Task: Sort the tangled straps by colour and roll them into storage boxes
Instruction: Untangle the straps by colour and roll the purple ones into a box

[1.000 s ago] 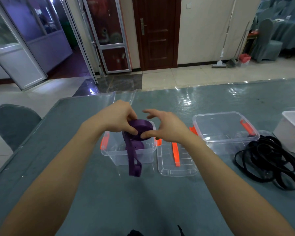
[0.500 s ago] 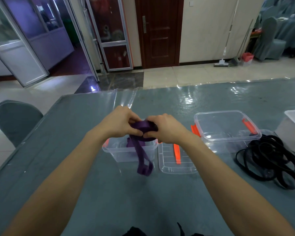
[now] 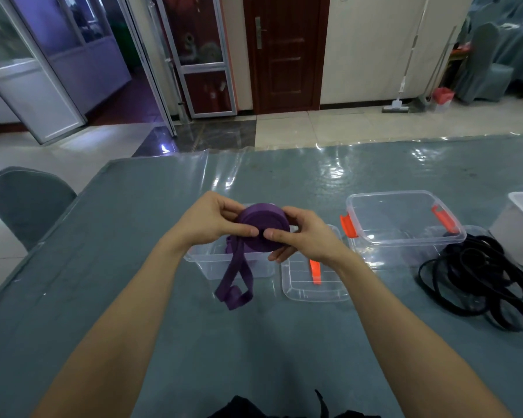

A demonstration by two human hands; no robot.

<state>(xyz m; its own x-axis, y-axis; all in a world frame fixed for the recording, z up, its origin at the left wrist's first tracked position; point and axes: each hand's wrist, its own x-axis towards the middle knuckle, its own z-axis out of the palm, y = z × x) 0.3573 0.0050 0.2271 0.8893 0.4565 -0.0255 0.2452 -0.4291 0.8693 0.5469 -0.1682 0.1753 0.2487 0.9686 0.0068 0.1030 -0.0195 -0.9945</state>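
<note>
Both hands, left hand (image 3: 210, 220) & right hand (image 3: 302, 236), gripping purple strap roll (image 3: 263, 226) betw. them, above open box (image 3: 212, 260).

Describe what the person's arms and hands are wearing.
Nothing visible. The left hand and right hand are bare: no gloves, rings or watch show. Both forearms are bare to the frame's edge, with no sleeves in view.

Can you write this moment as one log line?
purple strap: part rolled, tail hanging | left hand: grips strap | right hand: grips strap | black straps: piled on table
</note>
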